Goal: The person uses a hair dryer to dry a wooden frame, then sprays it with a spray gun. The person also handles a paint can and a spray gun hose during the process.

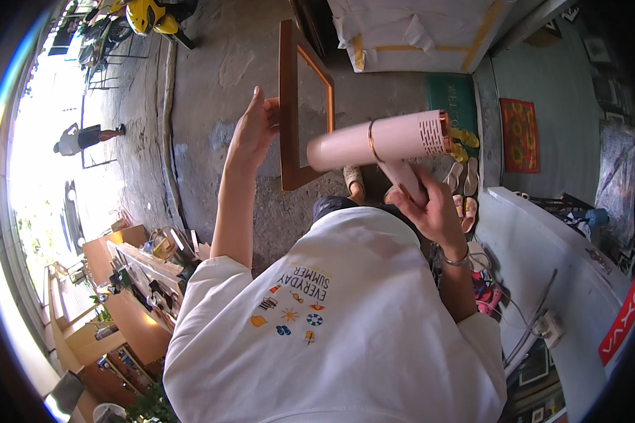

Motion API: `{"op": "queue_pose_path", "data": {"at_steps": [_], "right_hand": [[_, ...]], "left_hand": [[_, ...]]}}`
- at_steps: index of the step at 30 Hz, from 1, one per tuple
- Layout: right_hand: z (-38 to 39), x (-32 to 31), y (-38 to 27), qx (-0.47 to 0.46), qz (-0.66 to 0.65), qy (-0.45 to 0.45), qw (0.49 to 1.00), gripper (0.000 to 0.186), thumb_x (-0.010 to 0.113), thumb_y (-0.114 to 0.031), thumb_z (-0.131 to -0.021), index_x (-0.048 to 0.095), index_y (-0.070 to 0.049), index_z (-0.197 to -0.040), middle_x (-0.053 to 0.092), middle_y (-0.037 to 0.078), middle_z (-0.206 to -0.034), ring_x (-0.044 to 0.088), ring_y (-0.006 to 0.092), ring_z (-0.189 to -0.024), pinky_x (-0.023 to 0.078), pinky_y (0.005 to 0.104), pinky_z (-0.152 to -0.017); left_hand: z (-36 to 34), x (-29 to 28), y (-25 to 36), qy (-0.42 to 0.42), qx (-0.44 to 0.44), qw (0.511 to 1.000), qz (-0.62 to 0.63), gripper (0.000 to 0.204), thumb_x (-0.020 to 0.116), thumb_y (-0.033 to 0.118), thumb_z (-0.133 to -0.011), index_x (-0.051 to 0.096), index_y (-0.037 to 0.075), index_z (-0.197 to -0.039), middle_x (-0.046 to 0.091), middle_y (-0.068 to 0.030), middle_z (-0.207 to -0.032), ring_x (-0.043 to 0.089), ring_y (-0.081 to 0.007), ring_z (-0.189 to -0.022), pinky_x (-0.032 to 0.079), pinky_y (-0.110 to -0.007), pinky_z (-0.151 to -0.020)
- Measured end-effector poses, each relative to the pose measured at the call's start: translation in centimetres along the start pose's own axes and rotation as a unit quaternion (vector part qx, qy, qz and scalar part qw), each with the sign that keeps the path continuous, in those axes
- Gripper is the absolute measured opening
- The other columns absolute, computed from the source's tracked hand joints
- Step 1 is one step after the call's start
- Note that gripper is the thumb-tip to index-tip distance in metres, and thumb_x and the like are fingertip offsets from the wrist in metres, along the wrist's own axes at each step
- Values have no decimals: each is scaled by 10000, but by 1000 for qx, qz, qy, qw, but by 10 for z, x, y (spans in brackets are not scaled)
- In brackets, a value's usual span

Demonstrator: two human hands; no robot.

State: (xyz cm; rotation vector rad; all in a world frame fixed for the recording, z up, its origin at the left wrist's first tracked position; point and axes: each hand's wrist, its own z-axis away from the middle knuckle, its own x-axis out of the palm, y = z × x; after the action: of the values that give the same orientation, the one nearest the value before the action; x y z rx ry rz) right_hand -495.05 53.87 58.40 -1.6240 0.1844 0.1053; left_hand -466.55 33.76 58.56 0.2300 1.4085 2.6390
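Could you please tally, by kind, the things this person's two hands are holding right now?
Wooden picture frame, held upright at its edge by the left hand: 1
Pink hair dryer, held by its handle in the right hand, nozzle toward the frame: 1
Total: 2

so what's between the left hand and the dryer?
Head view: only the wooden frame. Left hand grips its edge; dryer barrel points at its face.
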Motion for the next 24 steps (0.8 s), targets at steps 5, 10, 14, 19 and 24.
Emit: {"op": "queue_pose_path", "data": {"at_steps": [5, 10, 14, 19, 24], "right_hand": [[-13, -11, -47, -56, 189, -87, 976, 359, 752, -186, -820, 587, -30, -1098, 648, 181, -809, 661, 394, -714, 538, 426, -615], [-18, -2, -56, -88, 204, -83, 971, 377, 769, -175, -792, 579, -67, -1099, 667, 151, -887, 665, 391, -725, 538, 445, -607], [-20, -9, -82, -91, 245, -157, 952, 376, 772, -134, -763, 577, -46, -1073, 649, 137, -885, 662, 358, -705, 525, 430, -578], [-18, -7, -87, -89, 307, -121, 940, 414, 771, -106, -733, 573, -47, -1092, 620, 113, -829, 647, 329, -673, 514, 422, -569], [-26, -6, -100, -102, 281, -208, 931, 466, 782, -120, -733, 576, -61, -1148, 626, 115, -845, 649, 335, -681, 520, 423, -575]], "left_hand": [[-2, -9, -9, -13, -6, 1000, 14, 570, 353, 539, -1038, 650, 53, -1045, 648, -40, -923, 592, -132, -870, 460, -318, -843], [-2, -5, -9, -33, -5, 999, 21, 574, 357, 521, -1044, 666, 38, -1066, 657, -49, -936, 605, -143, -870, 472, -323, -832], [-1, -4, -12, -31, -16, 999, 17, 590, 355, 523, -1044, 672, 27, -1081, 660, -57, -941, 610, -152, -880, 476, -328, -845], [0, -2, -12, -39, -14, 999, 20, 609, 350, 549, -1035, 660, 28, -1097, 653, -56, -953, 597, -147, -888, 470, -325, -854], [-1, -8, -16, -24, -11, 999, 28, 602, 378, 533, -1034, 681, 14, -1062, 665, -64, -912, 618, -157, -843, 494, -326, -824]]}}
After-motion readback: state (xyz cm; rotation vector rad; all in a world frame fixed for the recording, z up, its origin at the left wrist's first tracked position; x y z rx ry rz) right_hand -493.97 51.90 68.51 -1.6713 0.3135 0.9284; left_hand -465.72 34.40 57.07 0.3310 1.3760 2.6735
